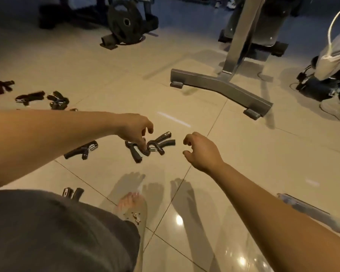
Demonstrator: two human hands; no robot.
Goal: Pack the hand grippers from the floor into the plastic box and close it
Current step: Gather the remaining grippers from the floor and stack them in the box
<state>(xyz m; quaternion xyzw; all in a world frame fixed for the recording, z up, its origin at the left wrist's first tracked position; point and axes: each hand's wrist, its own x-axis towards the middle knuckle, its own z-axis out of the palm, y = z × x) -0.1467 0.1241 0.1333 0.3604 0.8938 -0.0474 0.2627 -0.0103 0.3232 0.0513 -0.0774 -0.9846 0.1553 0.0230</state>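
Several black hand grippers lie on the tiled floor. Two lie together in the middle: one (136, 154) under my left hand (134, 127), whose fingertips touch it, and one (162, 142) just to its right. My right hand (201, 151) hovers right of that pair, fingers loosely curled, holding nothing. Another hand gripper (82, 150) lies left of the pair, below my left forearm. More hand grippers (57, 100) are scattered at the far left, and one (73, 193) lies by my knee. A clear bluish plastic piece (310, 211), box or lid, lies at the lower right, partly hidden by my right forearm.
A grey steel machine foot (220, 87) stretches across the floor behind the hands. A black weight plate (124, 22) leans on a rack at the back. A person's leg with cables (334, 55) is at the right edge. My bare foot (130, 202) is near the bottom centre.
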